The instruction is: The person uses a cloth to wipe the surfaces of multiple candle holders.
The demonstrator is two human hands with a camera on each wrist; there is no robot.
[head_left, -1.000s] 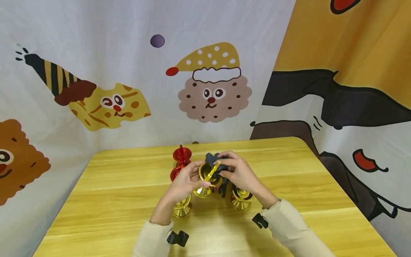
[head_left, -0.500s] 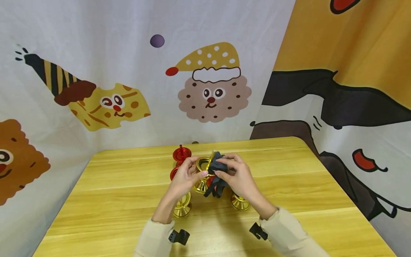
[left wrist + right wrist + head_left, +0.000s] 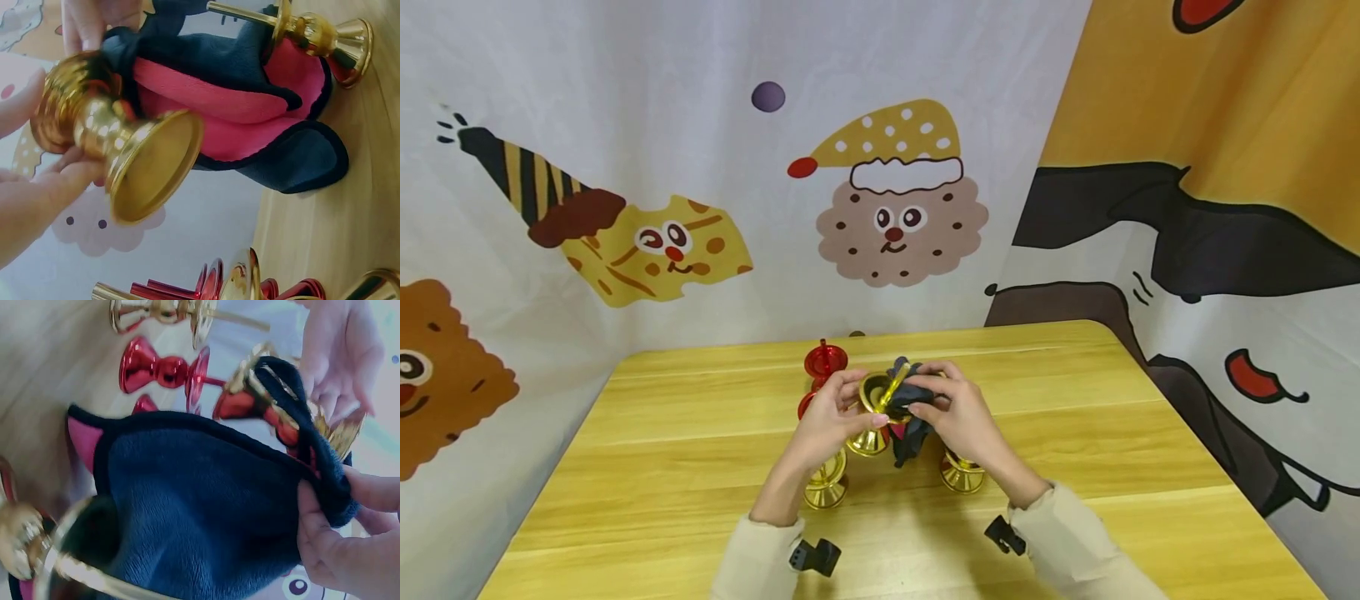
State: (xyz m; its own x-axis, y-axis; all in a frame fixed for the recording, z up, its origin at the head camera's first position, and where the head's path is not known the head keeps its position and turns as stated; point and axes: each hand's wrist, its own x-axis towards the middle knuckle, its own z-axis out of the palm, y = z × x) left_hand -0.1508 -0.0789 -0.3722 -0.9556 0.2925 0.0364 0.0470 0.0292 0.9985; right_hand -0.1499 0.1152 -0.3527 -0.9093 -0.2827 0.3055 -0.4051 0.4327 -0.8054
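My left hand grips a shiny gold candle holder around its cup and waist. The holder is tilted above the table, and a thin gold rod stands up from its cup. In the left wrist view the flat round base of this candle holder faces the camera. My right hand pinches a folded part of a cloth at the cup's right side. Dark blue-grey on one face and pink on the other, the cloth hangs down loosely below the fingers. It hides part of the cup in the right wrist view.
On the wooden table, a gold candle holder stands at front left and another gold holder below my right hand. Behind my left hand are a red candle holder and a partly covered red one. A printed curtain hangs behind.
The gold holder went up and left, turning more upright, then tipped back a little. The cloth shifted from inside the cup to its right outer side, then back over the rim.
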